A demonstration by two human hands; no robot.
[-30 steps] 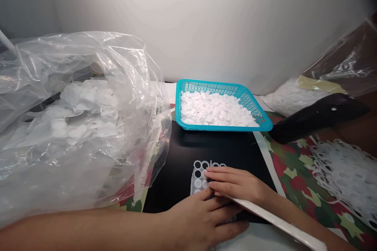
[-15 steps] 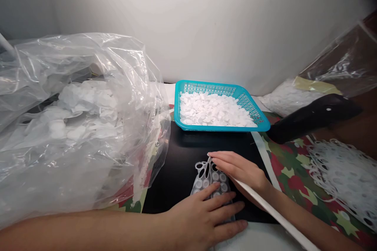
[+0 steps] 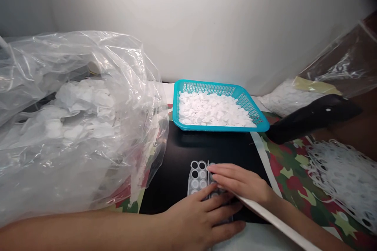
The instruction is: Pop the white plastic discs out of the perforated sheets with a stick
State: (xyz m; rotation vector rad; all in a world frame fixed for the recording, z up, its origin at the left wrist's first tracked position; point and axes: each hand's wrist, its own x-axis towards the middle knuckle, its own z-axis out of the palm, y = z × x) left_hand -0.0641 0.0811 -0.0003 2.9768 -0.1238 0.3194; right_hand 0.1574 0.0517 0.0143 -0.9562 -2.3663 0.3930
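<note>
My left hand point(image 3: 203, 219) lies palm down with its fingers spread over a clear plastic sheet of round rings point(image 3: 198, 178). Several rings at the sheet's far end show dark centres; others hold pale discs. At the sheet's upper right, my right hand point(image 3: 241, 182) has its fingers together, fingertips touching the sheet. A long white stick point(image 3: 277, 219) runs from under that hand towards the lower right, seemingly gripped against the palm; the thumb is hidden. The black board point(image 3: 165, 180) lies beneath the sheet.
A teal basket point(image 3: 218, 128) of small white discs stands behind the board. To the left spreads a large clear bag point(image 3: 126, 157) with white pieces inside. At the right are a black elongated object point(image 3: 309, 119), a pile of ring sheets point(image 3: 341, 176) and another filled bag point(image 3: 282, 98).
The far end of the ring sheet, bent up at my right fingertips before, now lies flatter. My right hand has moved slightly down towards the board. My left hand has stayed nearly in place.
</note>
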